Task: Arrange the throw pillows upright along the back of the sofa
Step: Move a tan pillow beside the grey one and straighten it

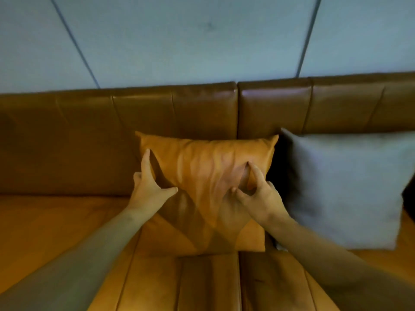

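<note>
An orange leather pillow (202, 162) leans upright against the brown sofa back (175, 108), near the middle seam. My left hand (149, 187) grips its left edge, fingers behind and thumb across the front. My right hand (258, 191) pinches a fold of leather on the pillow's front right. A grey fabric pillow (343, 187) stands upright just to the right, leaning on the sofa back, a dark gap between the two pillows.
The sofa seat (56, 232) of orange-brown leather stretches to the left and toward me. A pale wall (202, 41) with dark panel lines rises behind the sofa.
</note>
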